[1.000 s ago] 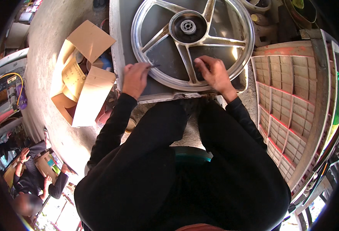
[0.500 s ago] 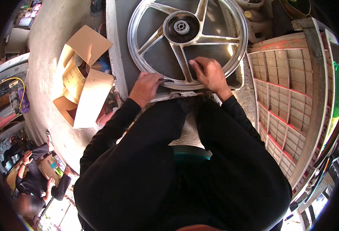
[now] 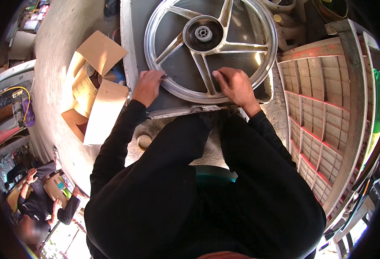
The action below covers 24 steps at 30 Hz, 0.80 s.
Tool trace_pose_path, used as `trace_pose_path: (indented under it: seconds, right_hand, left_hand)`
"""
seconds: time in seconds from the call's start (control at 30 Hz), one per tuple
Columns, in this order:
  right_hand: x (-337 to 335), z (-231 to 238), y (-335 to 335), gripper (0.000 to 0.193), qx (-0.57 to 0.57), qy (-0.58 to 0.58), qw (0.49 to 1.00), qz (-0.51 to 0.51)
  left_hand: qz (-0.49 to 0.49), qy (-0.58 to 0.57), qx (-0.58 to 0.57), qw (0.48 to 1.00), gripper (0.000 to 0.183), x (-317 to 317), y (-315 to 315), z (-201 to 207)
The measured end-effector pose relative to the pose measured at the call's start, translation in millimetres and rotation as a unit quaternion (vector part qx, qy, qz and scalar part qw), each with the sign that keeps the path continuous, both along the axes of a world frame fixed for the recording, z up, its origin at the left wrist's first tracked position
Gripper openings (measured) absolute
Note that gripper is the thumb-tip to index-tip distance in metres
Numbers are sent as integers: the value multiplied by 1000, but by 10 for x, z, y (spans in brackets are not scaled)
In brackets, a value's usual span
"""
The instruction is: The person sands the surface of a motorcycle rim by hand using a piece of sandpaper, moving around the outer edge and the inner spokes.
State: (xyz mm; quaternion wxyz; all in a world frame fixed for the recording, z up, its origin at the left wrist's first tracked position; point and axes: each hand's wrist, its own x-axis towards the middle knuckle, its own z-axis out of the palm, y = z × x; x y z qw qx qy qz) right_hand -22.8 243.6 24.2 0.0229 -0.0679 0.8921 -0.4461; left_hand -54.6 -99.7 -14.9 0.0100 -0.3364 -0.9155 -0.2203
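Observation:
A silver spoked wheel (image 3: 203, 64) lies flat in a shallow, light-edged grey tray (image 3: 127, 52) in front of my knees. Its dark hub with a bearing in the middle faces up. My left hand (image 3: 148, 87) is closed at the left lower part of the rim, its fingertips pinched around something small that I cannot make out. On the right lower part of the rim, beside the foot of a spoke, my right hand (image 3: 238, 86) has its fingers curled and grips the wheel.
An open cardboard box (image 3: 97, 93) with things inside stands on the floor at left. A tan ring-shaped item (image 3: 144, 142) lies beside my left knee. A ribbed panel (image 3: 319, 112) leans at right, near a dusty jug (image 3: 288, 32). Another person (image 3: 41, 196) sits at lower left.
My left hand has slid leftward and up along the rim from near the bottom of the wheel. My right hand stays at about the same place on the rim.

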Motion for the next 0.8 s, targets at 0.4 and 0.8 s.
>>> trace_pose_path:
  seconds: [0.4, 0.8]
  right_hand:
    - [-10, -52, 37, 27, -62, -2, 998, -17]
    - [-13, -20, 59, 27, -55, -22, 998, -12]
  left_hand:
    - [-51, -6, -20, 998, 31, 266, 197, 96]
    - [-93, -30, -11, 995, 38, 174, 102, 41]
